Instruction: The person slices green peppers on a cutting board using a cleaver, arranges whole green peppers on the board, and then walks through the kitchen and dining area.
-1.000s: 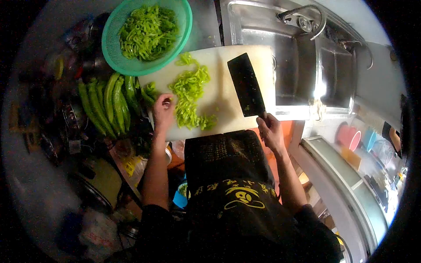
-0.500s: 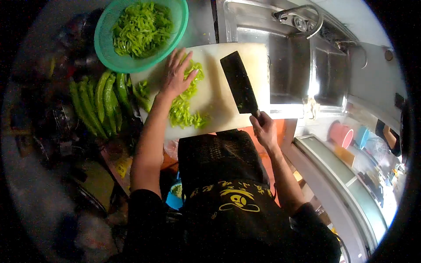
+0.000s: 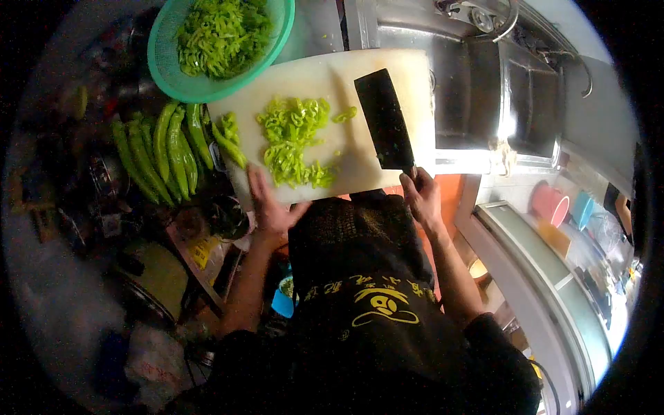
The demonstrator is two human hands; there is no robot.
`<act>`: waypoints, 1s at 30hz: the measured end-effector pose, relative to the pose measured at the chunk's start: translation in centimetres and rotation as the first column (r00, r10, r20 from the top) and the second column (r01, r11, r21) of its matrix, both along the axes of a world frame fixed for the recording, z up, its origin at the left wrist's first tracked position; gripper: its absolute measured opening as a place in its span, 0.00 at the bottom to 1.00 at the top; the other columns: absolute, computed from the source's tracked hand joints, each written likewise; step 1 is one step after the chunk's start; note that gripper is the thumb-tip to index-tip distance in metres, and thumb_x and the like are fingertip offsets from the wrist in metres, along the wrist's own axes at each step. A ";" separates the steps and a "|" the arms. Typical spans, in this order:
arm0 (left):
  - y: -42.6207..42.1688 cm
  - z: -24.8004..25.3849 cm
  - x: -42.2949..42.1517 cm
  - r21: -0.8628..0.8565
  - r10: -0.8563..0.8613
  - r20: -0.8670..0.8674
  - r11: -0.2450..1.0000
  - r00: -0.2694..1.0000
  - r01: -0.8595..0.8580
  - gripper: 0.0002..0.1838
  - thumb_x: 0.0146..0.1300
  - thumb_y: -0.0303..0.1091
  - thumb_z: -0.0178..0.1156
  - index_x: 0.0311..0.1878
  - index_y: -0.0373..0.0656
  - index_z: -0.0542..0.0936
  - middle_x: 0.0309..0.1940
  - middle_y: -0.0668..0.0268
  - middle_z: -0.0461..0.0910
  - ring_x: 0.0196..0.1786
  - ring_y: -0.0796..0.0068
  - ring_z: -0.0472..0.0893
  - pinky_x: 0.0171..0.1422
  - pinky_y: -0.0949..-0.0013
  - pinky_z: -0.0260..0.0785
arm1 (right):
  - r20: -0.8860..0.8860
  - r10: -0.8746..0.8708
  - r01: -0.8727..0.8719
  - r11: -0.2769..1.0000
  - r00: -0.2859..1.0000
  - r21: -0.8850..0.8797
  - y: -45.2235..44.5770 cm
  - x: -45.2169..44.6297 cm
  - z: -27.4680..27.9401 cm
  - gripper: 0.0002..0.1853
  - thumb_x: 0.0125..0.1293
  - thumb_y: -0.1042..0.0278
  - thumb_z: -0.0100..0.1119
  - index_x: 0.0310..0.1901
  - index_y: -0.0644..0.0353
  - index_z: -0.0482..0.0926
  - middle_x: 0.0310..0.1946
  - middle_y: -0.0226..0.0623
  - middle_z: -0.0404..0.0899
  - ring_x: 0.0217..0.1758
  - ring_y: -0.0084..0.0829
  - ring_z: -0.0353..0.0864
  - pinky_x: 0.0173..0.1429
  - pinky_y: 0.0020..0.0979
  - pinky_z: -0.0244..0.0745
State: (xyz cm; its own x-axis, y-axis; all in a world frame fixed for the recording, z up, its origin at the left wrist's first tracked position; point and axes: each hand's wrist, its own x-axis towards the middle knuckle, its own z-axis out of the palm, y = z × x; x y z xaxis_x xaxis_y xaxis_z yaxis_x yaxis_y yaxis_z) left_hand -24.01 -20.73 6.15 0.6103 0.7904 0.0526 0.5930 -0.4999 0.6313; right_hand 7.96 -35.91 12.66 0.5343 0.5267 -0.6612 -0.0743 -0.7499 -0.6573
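Note:
My right hand [image 3: 422, 199] is wrapped round the handle of a dark, broad-bladed cleaver [image 3: 384, 121]. Its blade is over the right part of the white cutting board [image 3: 232, 114]. At the board's near left edge is my left hand [image 3: 273, 207], thumb and fingers apart, with nothing seen in its grasp. The fingertips come close to a piece of green pepper [image 3: 229, 146]. A heap of sliced green pepper [image 3: 296, 142] lies on the middle of the board, with a few slices apart from it on the right.
A green colander [image 3: 159, 59] filled with sliced pepper [image 3: 223, 34] overlaps the board's far left corner. Several whole green peppers [image 3: 166, 149] lie left of the board. Beyond its right side is a metal sink [image 3: 460, 111] with a tap [image 3: 512, 24]. Lower down is a blue container [image 3: 283, 301].
My left hand has come off the pepper slices and moved back to the board's near left edge. The cleaver stays in my right hand, and the view has shifted slightly.

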 end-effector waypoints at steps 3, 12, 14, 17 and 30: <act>-3.9 -2.0 3.8 0.120 0.043 -0.207 0.993 0.977 -0.018 0.73 0.40 0.66 0.77 0.78 0.32 0.45 0.77 0.35 0.42 0.78 0.28 0.44 0.77 0.29 0.40 | -0.079 -0.095 0.101 0.992 0.992 0.078 -1.1 -0.6 -1.5 0.13 0.71 0.61 0.63 0.38 0.65 0.78 0.25 0.24 0.73 0.30 0.16 0.67 0.34 0.24 0.66; 2.2 -4.5 9.0 0.079 0.339 -0.213 0.941 0.916 -0.330 0.74 0.38 0.66 0.77 0.78 0.32 0.44 0.78 0.37 0.44 0.80 0.35 0.46 0.80 0.32 0.40 | -0.099 -0.127 0.139 0.983 0.987 0.123 -2.2 -0.7 -5.4 0.19 0.73 0.54 0.61 0.29 0.55 0.69 0.19 0.24 0.67 0.20 0.15 0.65 0.23 0.22 0.61; 3.6 -4.7 9.0 0.083 0.267 -0.082 0.962 0.960 -0.261 0.74 0.39 0.63 0.78 0.79 0.35 0.44 0.79 0.38 0.42 0.80 0.35 0.46 0.79 0.33 0.42 | -0.152 -0.162 0.182 0.975 0.975 0.128 -2.5 -0.8 -6.6 0.20 0.74 0.54 0.60 0.28 0.54 0.67 0.19 0.24 0.67 0.19 0.16 0.64 0.22 0.22 0.60; 5.4 -3.7 9.3 0.008 0.207 -0.087 0.978 0.974 -0.207 0.72 0.39 0.60 0.80 0.80 0.42 0.46 0.80 0.40 0.39 0.80 0.34 0.46 0.79 0.34 0.45 | -0.213 -0.205 0.240 0.958 0.955 0.156 -2.6 -1.0 -8.5 0.20 0.75 0.55 0.59 0.27 0.52 0.65 0.18 0.24 0.66 0.17 0.16 0.63 0.21 0.22 0.59; 7.9 -2.7 12.6 -0.031 0.057 0.091 0.998 0.994 -0.054 0.59 0.42 0.59 0.78 0.79 0.61 0.60 0.79 0.43 0.46 0.76 0.32 0.55 0.75 0.32 0.51 | -0.278 -0.036 0.076 0.988 0.960 0.133 5.8 -7.4 -7.6 0.21 0.73 0.57 0.63 0.27 0.58 0.66 0.18 0.26 0.69 0.22 0.17 0.66 0.26 0.26 0.65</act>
State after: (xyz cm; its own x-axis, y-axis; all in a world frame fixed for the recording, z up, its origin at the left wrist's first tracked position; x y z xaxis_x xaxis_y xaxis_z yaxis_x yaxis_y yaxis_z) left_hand -11.45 -12.83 3.48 0.5590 0.8249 0.0839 0.5580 -0.4491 0.6979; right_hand 0.52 -30.15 5.03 0.3742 0.5994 -0.7076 -0.3060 -0.6405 -0.7043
